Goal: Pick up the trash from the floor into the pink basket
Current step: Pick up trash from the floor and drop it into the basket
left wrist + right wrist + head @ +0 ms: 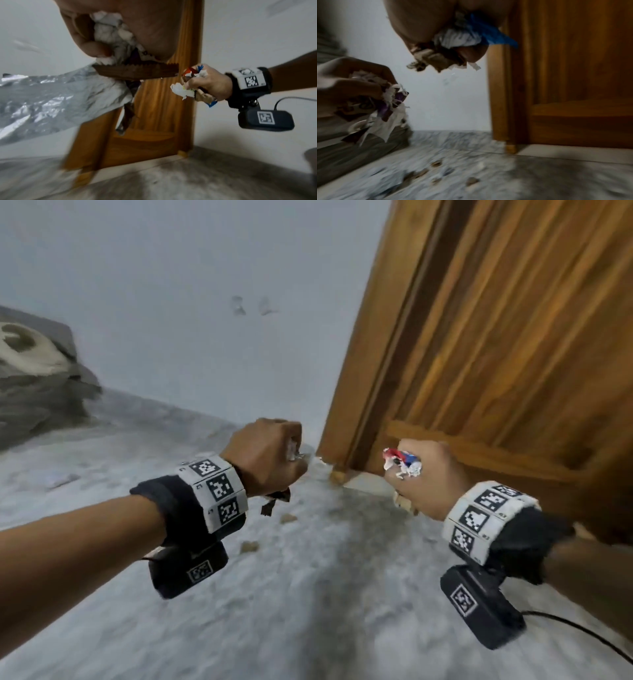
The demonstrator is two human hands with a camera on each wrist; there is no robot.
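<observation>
Head view: both hands fisted above the marble floor (274, 594); left hand (265, 457) clutches crumpled paper and foil wrappers (113, 35), right hand (428, 477) grips crinkled colourful scraps (400, 463).

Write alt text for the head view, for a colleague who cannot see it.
Both hands grip trash above a grey marble floor: the left hand holds crumpled white paper and a brown wrapper, the right hand a wad of red, blue and white wrappers. Small brown scraps lie on the floor beside a wooden door.
</observation>
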